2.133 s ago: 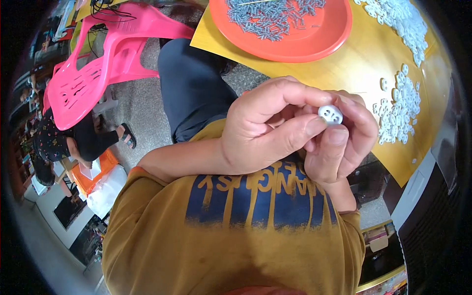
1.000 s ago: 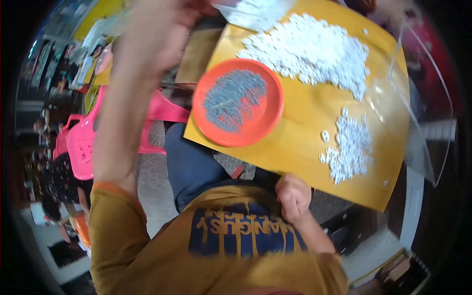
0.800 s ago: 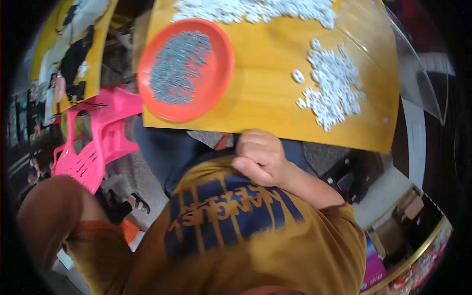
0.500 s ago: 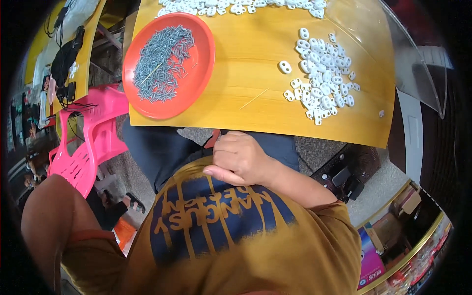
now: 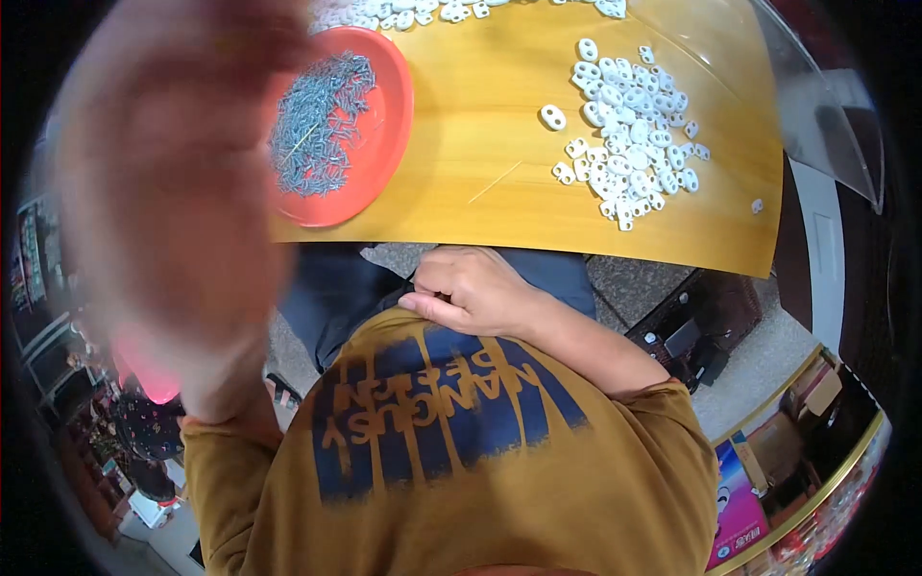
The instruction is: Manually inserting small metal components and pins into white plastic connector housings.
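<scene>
At my far left, my left hand is raised close to the camera and very blurred. I cannot tell how far its fingers are open, nor whether they have hold of anything. Partly behind it, the round orange-red plastic plate rests on the yellow table. In this plate lie many small grey metal springs, with one thin pale stick on top of them. Along the far side of the table there is a spread of white plastic pieces, cut off by the upper edge of my view.

Nearer to me, my right hand rests against my lower belly, with the fingers loosely curled and the thumb lying alongside. I see nothing in its grip, but the palm is hidden, so I cannot be sure. A second thin pale stick lies alone on the table. Further right, one white oval piece with two holes sits just beside a loose heap of similar white pieces, and one small white piece lies apart near the right edge.

I judge that much handling is left: springs and white pieces lie separately, both in quantity. Which pieces are finished, I cannot tell from here.
</scene>
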{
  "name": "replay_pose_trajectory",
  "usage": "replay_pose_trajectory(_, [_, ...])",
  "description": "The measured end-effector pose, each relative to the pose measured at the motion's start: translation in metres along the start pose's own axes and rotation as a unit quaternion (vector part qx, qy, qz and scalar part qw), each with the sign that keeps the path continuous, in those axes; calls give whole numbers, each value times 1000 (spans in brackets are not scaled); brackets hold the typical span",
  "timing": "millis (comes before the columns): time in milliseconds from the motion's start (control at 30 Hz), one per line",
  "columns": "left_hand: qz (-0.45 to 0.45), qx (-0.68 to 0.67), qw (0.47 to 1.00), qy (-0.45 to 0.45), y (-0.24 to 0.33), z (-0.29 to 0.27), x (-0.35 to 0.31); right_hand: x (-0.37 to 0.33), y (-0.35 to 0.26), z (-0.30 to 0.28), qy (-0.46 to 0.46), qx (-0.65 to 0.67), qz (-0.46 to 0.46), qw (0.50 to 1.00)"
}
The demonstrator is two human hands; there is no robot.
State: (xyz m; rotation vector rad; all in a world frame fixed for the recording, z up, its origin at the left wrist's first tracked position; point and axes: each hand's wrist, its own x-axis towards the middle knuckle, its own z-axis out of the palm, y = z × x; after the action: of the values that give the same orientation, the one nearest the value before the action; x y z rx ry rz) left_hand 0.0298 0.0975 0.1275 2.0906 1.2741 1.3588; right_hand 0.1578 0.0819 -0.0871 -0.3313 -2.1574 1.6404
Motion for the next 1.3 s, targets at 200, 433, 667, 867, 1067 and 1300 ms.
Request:
replay_pose_trajectory(200, [-111,64,988,-80,-106,107,-42,-1,0,0,4,9,10,1000])
replay_pose_trajectory(433, [-98,159,964,-187,-122,133,-46,-1,3,-1,-4,9,23,1000])
replay_pose_trajectory(667, [-62,192,943,-264,-124,132,-31,-2,4,-1,1,-13,11,1000])
replay_pose_trajectory(867, [-146,115,945,-271,-117,131,-31,1,3,4,-17,-10,22,1000])
replay_pose_trajectory(1067, [-85,178,942,-272,-111,126,-30,0,1,14,-34,-45,66,996])
replay_pose_trajectory(1300, [-106,85,978,-156,-103,88,-49,6,-22,8,-55,25,119,991])
